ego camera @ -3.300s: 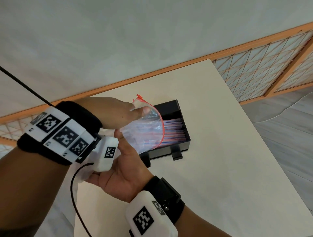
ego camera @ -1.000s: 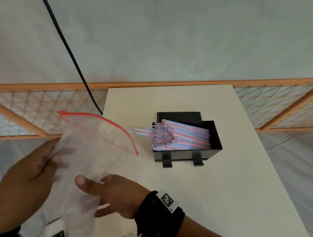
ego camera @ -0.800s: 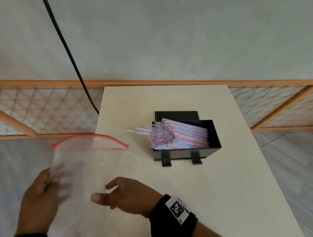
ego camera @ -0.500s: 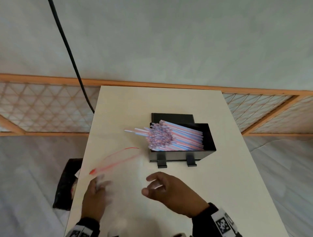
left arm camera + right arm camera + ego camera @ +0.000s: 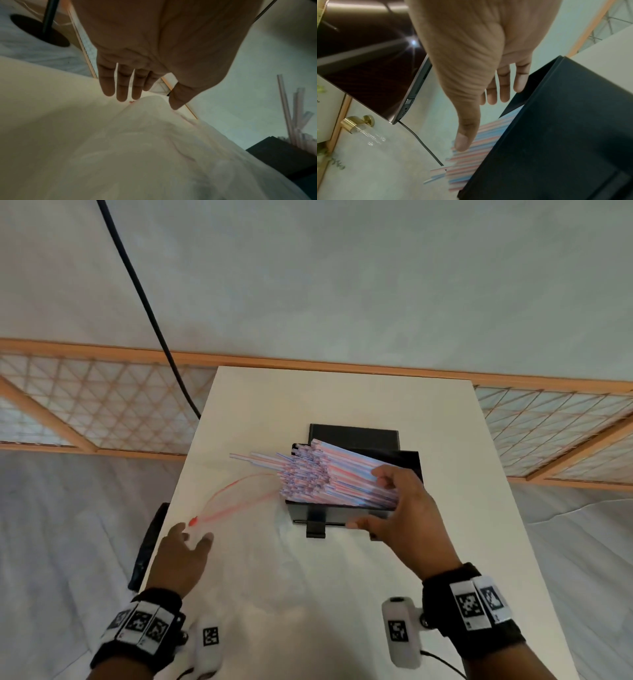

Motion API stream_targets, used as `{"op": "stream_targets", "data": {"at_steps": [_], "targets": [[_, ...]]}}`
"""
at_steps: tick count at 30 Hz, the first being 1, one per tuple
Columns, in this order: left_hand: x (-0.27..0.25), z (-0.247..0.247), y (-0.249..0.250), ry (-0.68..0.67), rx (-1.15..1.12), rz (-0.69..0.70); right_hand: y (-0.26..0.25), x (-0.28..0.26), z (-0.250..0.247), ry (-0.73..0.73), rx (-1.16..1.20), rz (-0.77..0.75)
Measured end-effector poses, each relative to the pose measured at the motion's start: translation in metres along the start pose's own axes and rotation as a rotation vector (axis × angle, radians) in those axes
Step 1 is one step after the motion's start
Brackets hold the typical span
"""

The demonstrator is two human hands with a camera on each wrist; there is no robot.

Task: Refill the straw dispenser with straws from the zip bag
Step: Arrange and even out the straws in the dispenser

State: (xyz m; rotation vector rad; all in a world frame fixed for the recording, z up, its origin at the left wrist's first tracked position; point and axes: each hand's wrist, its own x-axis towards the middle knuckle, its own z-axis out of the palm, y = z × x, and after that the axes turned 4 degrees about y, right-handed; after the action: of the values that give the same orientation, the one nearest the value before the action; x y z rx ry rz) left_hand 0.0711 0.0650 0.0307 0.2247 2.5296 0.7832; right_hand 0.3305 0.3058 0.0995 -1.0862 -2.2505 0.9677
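A black straw dispenser (image 5: 356, 436) stands open on the white table (image 5: 342, 398), packed with pink and blue straws (image 5: 325, 474) whose ends stick out past its left side. My right hand (image 5: 373, 501) hovers over the right end of the straws, fingers spread above them and thumb before the front wall; in the right wrist view its fingers (image 5: 503, 92) look straight above the dispenser (image 5: 556, 135) and straws (image 5: 471, 155). The clear zip bag (image 5: 246, 542) with a red zip lies flat on the table. My left hand (image 5: 195, 537) rests open on the bag (image 5: 154, 155).
A black cable (image 5: 147, 302) hangs down behind the table's far left corner. A wooden lattice rail (image 5: 102, 405) runs along the wall. A dark object (image 5: 150, 542) sits on the floor by the table's left edge. A dark screen (image 5: 368, 74) shows on the wall.
Both hands held the emptied bag up off the table's left edge. The left hand has since laid it on the table; the right hand let go and moved onto the straws.
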Motion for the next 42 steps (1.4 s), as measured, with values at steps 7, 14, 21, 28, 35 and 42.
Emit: {"op": "stream_targets", "data": {"at_steps": [7, 14, 21, 28, 35, 42], "targets": [[-0.042, -0.018, 0.067, 0.226, -0.214, 0.261, 0.02, 0.028, -0.015, -0.09, -0.057, -0.132], [-0.053, -0.025, 0.155, 0.335, -0.329, 0.551, 0.023, 0.055, -0.005, -0.257, -0.212, -0.281], [-0.007, -0.004, 0.181, 0.0, -0.123, 0.507, 0.024, 0.064, 0.007, -0.286, -0.21, -0.295], [0.014, 0.013, 0.178, -0.099, -0.234, 0.444, 0.033, 0.064, 0.02, -0.286, -0.2, -0.287], [0.024, 0.021, 0.168, -0.087, -0.216, 0.46, 0.033, 0.061, 0.021, -0.318, -0.195, -0.3], [0.028, 0.021, 0.166, -0.099, -0.293, 0.405, 0.036, 0.06, 0.022, -0.306, -0.195, -0.298]]}}
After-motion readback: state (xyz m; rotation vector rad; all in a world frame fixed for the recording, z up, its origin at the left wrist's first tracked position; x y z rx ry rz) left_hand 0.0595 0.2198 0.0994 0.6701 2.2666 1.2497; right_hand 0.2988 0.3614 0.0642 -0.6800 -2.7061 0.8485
